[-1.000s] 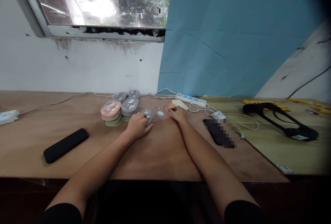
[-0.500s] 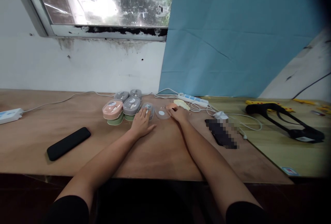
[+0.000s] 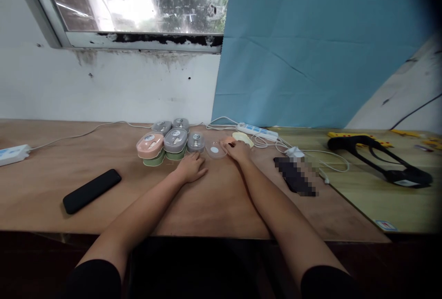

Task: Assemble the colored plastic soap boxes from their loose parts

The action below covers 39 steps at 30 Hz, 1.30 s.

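Observation:
My left hand [image 3: 191, 168] lies on the table with its thumb spread, empty, its fingertips just in front of a small grey lidded box [image 3: 195, 142]. My right hand [image 3: 240, 151] has its fingers curled around the edge of a pink container piece [image 3: 227, 141], partly hidden by the hand. Between the hands lies a clear lid [image 3: 214, 150] with a round white label. Behind my right hand is a cream container piece [image 3: 243, 138]. To the left, a pink-topped box [image 3: 150, 143] and a grey-topped box [image 3: 176, 139] sit over green ones.
More grey lidded boxes [image 3: 161, 127] stand at the back. A black slab-like device [image 3: 91, 191] lies at left. White cables and a power strip [image 3: 258, 131] run along the wall. On the right are a partly blurred dark phone-like object [image 3: 292, 175] and a black frame [image 3: 383, 161].
My left hand has drawn back from the small grey box, which now shows fully. My right hand stays at the pink piece. The view has shifted slightly.

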### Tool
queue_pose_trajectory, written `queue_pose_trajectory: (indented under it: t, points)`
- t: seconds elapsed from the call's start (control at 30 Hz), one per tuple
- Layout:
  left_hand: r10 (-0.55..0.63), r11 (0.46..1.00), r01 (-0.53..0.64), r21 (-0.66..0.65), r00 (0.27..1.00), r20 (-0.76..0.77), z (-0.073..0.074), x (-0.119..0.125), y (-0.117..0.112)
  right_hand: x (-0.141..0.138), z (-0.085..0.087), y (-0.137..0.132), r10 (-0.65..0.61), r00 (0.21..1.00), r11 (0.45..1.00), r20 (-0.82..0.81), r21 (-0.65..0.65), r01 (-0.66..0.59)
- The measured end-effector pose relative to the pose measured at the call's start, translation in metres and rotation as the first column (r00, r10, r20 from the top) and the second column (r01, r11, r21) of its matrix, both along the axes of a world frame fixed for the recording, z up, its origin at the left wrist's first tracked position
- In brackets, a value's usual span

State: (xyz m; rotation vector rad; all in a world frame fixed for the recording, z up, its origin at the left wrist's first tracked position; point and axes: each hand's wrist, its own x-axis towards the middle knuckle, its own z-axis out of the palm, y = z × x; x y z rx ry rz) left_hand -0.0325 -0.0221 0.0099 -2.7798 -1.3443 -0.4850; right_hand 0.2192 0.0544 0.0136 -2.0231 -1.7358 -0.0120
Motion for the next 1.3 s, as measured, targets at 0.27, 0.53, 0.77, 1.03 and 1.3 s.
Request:
queue_pose_trajectory:
  t: [0.27, 0.53, 0.77, 1.03, 1.3]
  points:
    - [0.130, 0.978, -0.134, -0.159, 0.991, -0.039, -0.006, -0.003, 0.005, 0.011, 0.001, 0.003, 0.011, 0.990, 1.000, -0.140, 0.022, -0.008]
    - [0.148, 0.959, -0.147, -0.244, 0.989, -0.012, -0.005, -0.006, 0.007, 0.079, -0.021, 0.003, 0.074, 0.997, 0.990, -0.022, 0.123, -0.070]
    - [0.101, 0.969, -0.095, -0.226, 0.995, 0.013, -0.009, -0.011, 0.008, 0.092, -0.032, 0.010, 0.086, 0.992, 0.992, -0.094, 0.100, -0.076]
    - [0.003, 0.993, 0.010, -0.114, 0.994, 0.112, 0.001, -0.022, -0.002, 0.066, -0.011, 0.000, 0.184, 0.926, 0.809, -0.330, 0.586, 0.048]
    - [0.000, 0.991, -0.072, 0.110, 0.840, 0.543, 0.017, -0.022, -0.012, -0.018, 0.007, -0.063, 0.551, 0.831, 0.640, -0.076, 0.678, -0.363]
